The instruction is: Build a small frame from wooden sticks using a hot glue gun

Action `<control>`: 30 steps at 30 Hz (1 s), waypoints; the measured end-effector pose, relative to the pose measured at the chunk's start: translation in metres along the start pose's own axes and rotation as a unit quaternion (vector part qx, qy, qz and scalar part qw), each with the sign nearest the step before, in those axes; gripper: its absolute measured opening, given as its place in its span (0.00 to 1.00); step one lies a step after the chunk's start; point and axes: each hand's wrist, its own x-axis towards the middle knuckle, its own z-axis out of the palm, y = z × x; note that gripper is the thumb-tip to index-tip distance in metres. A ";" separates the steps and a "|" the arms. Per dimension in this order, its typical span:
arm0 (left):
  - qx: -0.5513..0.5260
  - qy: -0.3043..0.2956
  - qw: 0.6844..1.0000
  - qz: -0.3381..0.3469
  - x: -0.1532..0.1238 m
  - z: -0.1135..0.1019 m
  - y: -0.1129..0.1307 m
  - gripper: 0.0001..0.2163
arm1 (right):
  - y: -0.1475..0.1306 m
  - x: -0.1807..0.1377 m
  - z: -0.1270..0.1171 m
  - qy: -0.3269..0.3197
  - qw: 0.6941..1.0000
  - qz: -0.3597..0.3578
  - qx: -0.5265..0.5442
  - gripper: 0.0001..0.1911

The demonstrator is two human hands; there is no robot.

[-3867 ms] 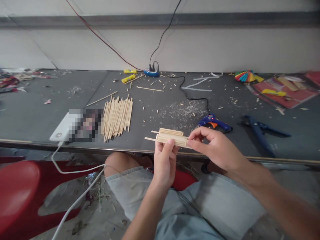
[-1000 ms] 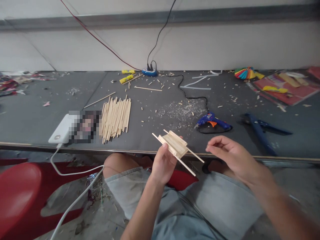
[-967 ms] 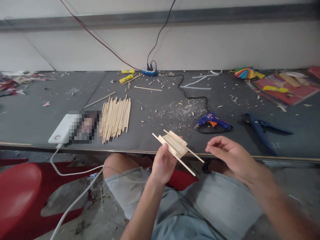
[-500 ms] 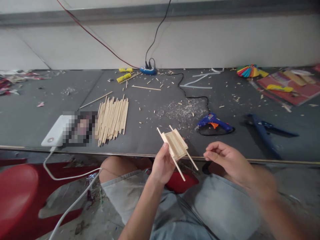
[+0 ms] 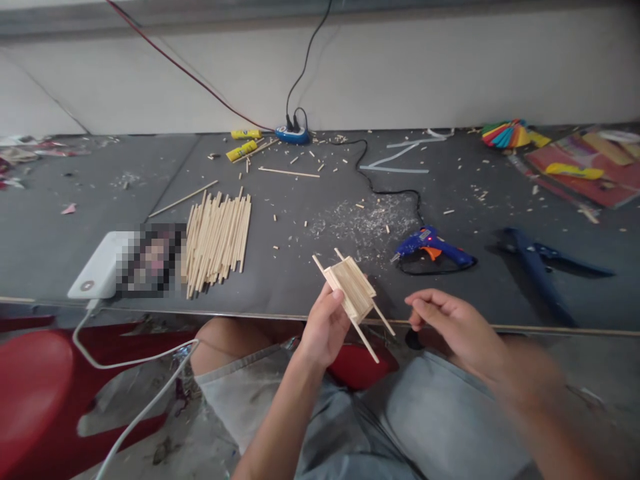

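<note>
My left hand (image 5: pixel 327 327) grips a small frame of wooden sticks (image 5: pixel 354 287) by its left side, thumb on top, just over the table's front edge. Two longer sticks stick out past its slatted middle at both ends. To the right, my right hand (image 5: pixel 445 320) hovers apart from it, thumb and fingertips curled together; whether anything is between them I cannot make out. Beyond that hand lies a blue glue gun (image 5: pixel 430 245) with an orange trigger and a small red light. A pile of wooden sticks (image 5: pixel 217 240) rests on the table left of the frame.
Dark blue pliers-like cutters (image 5: pixel 545 267) lie at the right. A white power bank (image 5: pixel 103 267) with a cable sits left, beside a blurred-out phone-like object. At the back are a blue power strip (image 5: pixel 291 135), yellow tubes (image 5: pixel 243 151) and stick offcuts. A red stool (image 5: pixel 35 387) stands lower left.
The view has shifted slightly. My left hand still holds the stick frame, turned a little. My right hand keeps its curled pose beside it.
</note>
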 end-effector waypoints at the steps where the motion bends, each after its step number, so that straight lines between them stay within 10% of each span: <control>1: -0.006 -0.003 1.000 -0.005 0.000 0.000 0.001 0.21 | 0.001 0.000 0.000 -0.005 1.000 -0.002 -0.007 0.16; 30: 0.006 -0.015 0.998 -0.057 -0.009 -0.001 0.002 0.16 | -0.011 0.011 0.034 -0.094 0.991 -0.090 -0.009 0.18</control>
